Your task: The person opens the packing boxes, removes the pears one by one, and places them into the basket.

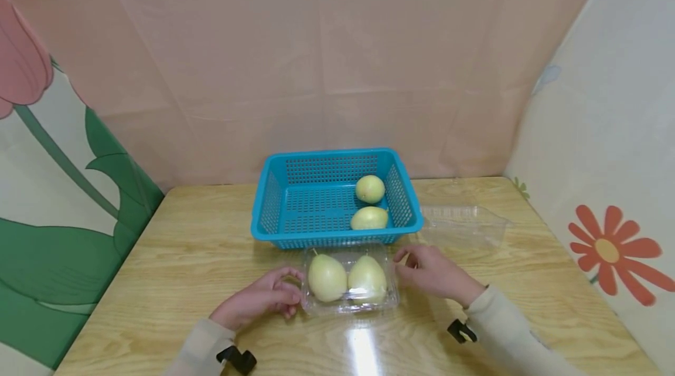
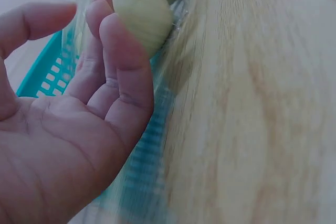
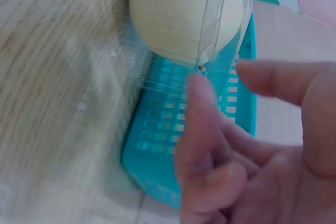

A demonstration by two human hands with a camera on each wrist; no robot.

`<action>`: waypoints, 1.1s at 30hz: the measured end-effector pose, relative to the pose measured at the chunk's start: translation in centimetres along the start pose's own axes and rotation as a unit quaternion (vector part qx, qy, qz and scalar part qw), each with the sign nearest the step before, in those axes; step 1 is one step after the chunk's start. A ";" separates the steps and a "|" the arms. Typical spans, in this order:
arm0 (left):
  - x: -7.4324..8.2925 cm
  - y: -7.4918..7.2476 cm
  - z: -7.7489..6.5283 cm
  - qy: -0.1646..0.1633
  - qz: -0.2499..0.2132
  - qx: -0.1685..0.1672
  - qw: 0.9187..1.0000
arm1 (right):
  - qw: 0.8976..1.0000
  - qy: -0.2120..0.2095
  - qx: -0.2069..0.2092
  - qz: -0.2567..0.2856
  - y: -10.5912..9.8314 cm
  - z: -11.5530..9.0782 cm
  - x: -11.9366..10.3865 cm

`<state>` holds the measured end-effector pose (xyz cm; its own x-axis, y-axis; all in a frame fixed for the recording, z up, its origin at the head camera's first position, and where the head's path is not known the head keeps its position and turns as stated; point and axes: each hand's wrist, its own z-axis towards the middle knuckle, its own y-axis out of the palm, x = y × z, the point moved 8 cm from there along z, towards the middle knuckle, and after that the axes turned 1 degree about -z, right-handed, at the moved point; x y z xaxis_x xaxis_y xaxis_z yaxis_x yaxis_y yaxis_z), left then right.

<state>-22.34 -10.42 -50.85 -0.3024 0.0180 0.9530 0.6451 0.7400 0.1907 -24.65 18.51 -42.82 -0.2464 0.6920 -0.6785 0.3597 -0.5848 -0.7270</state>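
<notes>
A clear plastic box (image 1: 350, 307) with two pale green pears (image 1: 327, 277) inside sits on the table in front of the blue basket. My left hand (image 1: 269, 295) is at the box's left side, fingers loosely bent and holding nothing. On the other side, my right hand (image 1: 435, 272) has its fingertips close by the box's right edge, thumb and forefinger apart. The right wrist view shows a pear (image 3: 168, 14) through the clear plastic, just beyond the fingers. In the left wrist view the palm faces the camera, with a pear (image 2: 142, 14) behind the fingertips.
The blue basket (image 1: 337, 235) stands at the table's back, with two more pears (image 1: 370, 189) along its right side. Right of it lies another clear plastic container (image 1: 464, 226). A pink cloth (image 1: 316, 71) hangs behind the wooden table (image 1: 190, 247).
</notes>
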 end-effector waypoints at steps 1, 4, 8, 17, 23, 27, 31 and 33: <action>-0.1 0.0 0.0 -0.002 -0.006 -0.005 1.000 | 1.000 0.003 0.018 -0.008 -0.2 -0.1 -0.2; -0.3 0.3 -0.2 -0.003 -0.016 -0.018 1.000 | 0.995 -0.019 0.080 -0.053 -0.7 -0.4 -1.9; -0.3 0.7 -0.2 -0.005 -0.023 -0.030 0.999 | 0.979 -0.107 0.124 -0.118 0.3 -0.9 -5.9; -0.3 0.9 -0.2 0.005 -0.036 -0.055 0.998 | 0.942 -0.243 0.060 -0.224 6.7 -0.6 -12.9; -0.6 1.4 0.0 0.008 -0.059 -0.085 0.995 | 0.925 -0.275 0.052 -0.257 9.5 0.0 -14.6; -0.6 1.4 0.0 0.009 -0.063 -0.079 0.995 | 0.908 -0.297 0.067 -0.287 10.1 0.4 -15.3; -0.5 1.4 0.0 0.004 -0.059 -0.069 0.996 | 0.880 -0.333 0.100 -0.323 10.6 0.5 -16.0; -0.5 1.4 0.0 0.003 -0.054 -0.066 0.996 | 0.864 -0.347 0.120 -0.346 10.8 0.5 -16.2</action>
<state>-21.31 -9.35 -51.06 -0.3719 -0.0608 0.9263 0.6954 0.6428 0.3214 -17.18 0.78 -39.69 -0.8371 0.5399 0.0883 -0.2658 -0.2603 -0.9282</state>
